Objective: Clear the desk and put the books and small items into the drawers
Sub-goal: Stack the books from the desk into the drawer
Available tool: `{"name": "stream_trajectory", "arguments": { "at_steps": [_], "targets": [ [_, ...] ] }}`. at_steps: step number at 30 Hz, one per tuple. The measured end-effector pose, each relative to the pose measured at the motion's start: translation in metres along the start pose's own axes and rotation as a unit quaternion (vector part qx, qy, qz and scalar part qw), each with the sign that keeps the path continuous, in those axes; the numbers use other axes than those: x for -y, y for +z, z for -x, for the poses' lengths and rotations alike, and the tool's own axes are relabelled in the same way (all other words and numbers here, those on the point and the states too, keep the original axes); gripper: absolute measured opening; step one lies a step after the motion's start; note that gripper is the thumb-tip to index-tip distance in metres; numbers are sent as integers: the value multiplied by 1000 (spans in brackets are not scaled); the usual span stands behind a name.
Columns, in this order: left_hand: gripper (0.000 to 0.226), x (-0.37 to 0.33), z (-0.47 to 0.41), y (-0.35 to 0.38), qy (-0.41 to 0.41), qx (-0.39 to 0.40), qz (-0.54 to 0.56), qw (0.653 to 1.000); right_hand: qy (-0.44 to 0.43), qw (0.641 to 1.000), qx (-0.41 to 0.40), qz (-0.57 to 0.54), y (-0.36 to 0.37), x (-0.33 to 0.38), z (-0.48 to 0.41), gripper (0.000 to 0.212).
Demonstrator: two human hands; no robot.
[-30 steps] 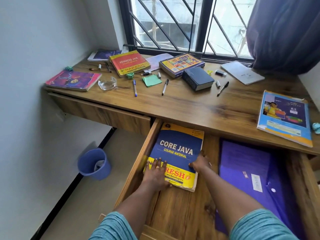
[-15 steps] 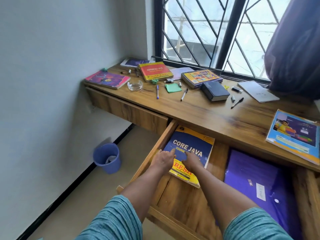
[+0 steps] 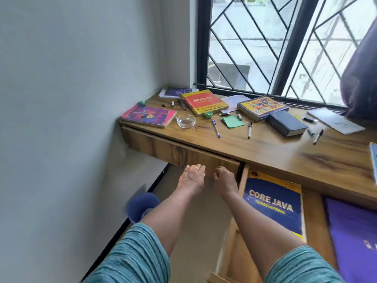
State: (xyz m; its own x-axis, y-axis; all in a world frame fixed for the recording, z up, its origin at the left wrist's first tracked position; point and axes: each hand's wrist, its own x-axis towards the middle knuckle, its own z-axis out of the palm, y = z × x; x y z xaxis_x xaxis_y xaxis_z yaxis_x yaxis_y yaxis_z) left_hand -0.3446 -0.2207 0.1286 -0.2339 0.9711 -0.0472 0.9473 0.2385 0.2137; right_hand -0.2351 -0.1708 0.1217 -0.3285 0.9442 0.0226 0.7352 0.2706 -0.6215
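My left hand [image 3: 192,176] and my right hand [image 3: 225,177] curl under the bottom edge of the closed left drawer [image 3: 175,152], fingers hooked on its front. The open right drawer [image 3: 242,180] holds the blue and yellow Core Java book [image 3: 274,203] and a purple folder [image 3: 353,227]. On the desk [image 3: 275,148] lie a pink book [image 3: 149,115], a red Advanced Java book [image 3: 204,101], a colourful book [image 3: 263,106], a dark thick book [image 3: 286,122], a grey notebook [image 3: 336,120], pens [image 3: 215,127] and green sticky notes [image 3: 232,121].
A glass ashtray [image 3: 186,120] stands near the pink book. A blue bin [image 3: 140,207] sits on the floor below the left drawer, by the white wall. A barred window and a dark curtain [image 3: 361,78] back the desk.
Both hands left the Core Java book in the right drawer and moved left to the front of the closed left drawer. The view swung left.
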Motion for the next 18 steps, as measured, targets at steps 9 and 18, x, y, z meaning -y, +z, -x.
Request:
{"name": "stream_trajectory", "arguments": {
  "at_steps": [9,18],
  "targets": [
    [39,110,-58,-38,16,-9,24,1000,42,998,-12,-35,60,97,-60,21],
    [42,117,-135,-72,23,-8,120,993,80,995,-41,-43,56,120,-138,38]
  ]
}}
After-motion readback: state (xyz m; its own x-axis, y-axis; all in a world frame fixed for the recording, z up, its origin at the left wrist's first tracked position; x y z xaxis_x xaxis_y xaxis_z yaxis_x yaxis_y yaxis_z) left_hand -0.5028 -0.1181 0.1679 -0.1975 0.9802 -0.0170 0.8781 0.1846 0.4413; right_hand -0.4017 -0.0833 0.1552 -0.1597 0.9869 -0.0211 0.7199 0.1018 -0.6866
